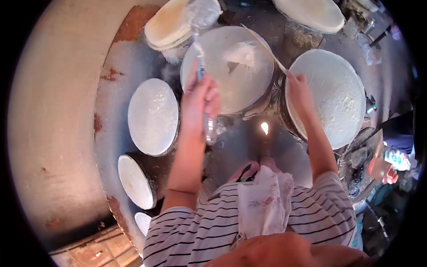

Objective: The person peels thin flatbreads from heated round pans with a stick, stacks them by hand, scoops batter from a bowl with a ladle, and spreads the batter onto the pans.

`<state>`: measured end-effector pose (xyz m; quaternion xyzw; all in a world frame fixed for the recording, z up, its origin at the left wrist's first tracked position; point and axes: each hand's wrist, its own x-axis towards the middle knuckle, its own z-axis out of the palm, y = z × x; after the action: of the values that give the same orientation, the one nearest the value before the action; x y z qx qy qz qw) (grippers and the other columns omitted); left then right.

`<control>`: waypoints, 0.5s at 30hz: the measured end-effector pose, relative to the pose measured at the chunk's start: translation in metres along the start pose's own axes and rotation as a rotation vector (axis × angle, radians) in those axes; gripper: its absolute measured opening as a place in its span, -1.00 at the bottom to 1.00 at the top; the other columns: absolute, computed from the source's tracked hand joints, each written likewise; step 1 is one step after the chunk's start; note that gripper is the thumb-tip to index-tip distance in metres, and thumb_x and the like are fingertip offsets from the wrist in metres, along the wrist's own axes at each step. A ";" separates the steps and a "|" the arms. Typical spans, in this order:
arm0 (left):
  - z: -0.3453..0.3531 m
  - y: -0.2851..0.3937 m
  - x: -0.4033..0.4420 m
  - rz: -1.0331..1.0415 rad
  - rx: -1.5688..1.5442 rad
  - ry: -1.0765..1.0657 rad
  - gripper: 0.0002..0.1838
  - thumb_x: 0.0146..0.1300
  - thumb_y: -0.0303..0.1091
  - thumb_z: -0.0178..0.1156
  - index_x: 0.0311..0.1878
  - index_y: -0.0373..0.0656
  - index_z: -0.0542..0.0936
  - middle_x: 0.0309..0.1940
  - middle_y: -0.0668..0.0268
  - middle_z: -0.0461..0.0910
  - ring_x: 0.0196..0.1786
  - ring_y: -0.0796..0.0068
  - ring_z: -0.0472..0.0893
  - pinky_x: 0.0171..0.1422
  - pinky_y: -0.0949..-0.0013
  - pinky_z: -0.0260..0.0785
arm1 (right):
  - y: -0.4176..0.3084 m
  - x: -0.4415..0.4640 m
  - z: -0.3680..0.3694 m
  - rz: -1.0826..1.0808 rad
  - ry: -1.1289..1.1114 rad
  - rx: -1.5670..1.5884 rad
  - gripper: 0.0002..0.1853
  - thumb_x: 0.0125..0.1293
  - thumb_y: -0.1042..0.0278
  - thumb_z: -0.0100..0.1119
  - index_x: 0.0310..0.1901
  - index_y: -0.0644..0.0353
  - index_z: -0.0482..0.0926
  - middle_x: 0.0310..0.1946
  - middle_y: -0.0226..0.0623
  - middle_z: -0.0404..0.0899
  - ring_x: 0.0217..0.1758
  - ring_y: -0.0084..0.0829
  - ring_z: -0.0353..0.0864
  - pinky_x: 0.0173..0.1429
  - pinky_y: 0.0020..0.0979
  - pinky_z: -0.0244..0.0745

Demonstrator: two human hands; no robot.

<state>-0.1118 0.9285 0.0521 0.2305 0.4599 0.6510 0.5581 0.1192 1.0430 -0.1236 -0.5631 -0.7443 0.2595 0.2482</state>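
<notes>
My left hand (200, 95) is closed round the handle of a metal ladle (199, 55), whose blurred upper end is over the left edge of a large round griddle (213, 66). A whitish patch (240, 54) lies on that griddle. In my right hand (299, 91) is a thin wooden stick (264, 46), pointing up and left over the griddle's right side. Close to the right hand is another round pan (329, 98) covered with a pale layer.
Stacked pale flatbreads (171, 24) lie at the upper left, and another (309, 13) at the upper right. Round pale-topped pans (153, 116) (134, 181) stand at the left. A small flame (264, 128) burns near my body. A red-lidded jar (382, 171) stands at the right.
</notes>
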 end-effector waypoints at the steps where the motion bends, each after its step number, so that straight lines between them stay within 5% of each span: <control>1: -0.009 0.008 0.000 0.011 -0.036 0.008 -0.57 0.46 -0.35 -0.11 0.36 0.19 0.24 -0.57 0.46 0.28 -0.74 0.78 0.20 -0.76 0.67 0.08 | 0.012 -0.011 -0.003 -0.069 0.020 -0.146 -0.64 0.30 0.39 -0.04 0.13 -0.08 0.47 -0.20 -0.08 0.44 -0.27 0.04 0.58 -0.19 -0.04 0.50; 4: -0.024 0.015 0.000 -0.027 -0.182 0.018 -0.62 0.46 -0.33 -0.10 0.30 0.19 0.29 -0.54 0.47 0.28 -0.72 0.78 0.24 -0.75 0.67 0.11 | -0.017 -0.044 0.010 -0.106 -0.107 -0.152 -0.68 0.31 0.35 -0.03 0.09 -0.09 0.50 -0.22 -0.10 0.44 -0.28 0.04 0.56 -0.21 -0.04 0.49; 11: -0.054 -0.002 0.020 -0.416 -0.709 0.037 -0.92 0.37 -0.37 0.08 -0.15 0.08 0.41 -0.58 0.50 0.31 -0.67 0.76 0.29 -0.67 0.64 0.17 | -0.008 0.029 0.005 -0.357 -0.022 -0.129 -0.67 0.29 0.39 -0.04 0.08 -0.07 0.52 -0.24 -0.10 0.43 -0.28 0.03 0.54 -0.22 -0.07 0.48; 15: -0.040 -0.004 0.024 -0.403 -0.740 0.101 -0.72 0.41 -0.32 0.01 -0.45 -0.12 0.27 -0.63 0.46 0.25 -0.70 0.71 0.28 -0.65 0.60 0.21 | -0.002 -0.014 -0.021 -0.460 -0.114 -0.061 -0.70 0.28 0.38 0.02 0.03 -0.03 0.57 -0.30 -0.08 0.45 -0.30 0.03 0.53 -0.22 -0.10 0.45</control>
<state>-0.1491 0.9368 0.0247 -0.1120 0.2576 0.6607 0.6961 0.1354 1.0311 -0.1075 -0.3706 -0.8732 0.2049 0.2412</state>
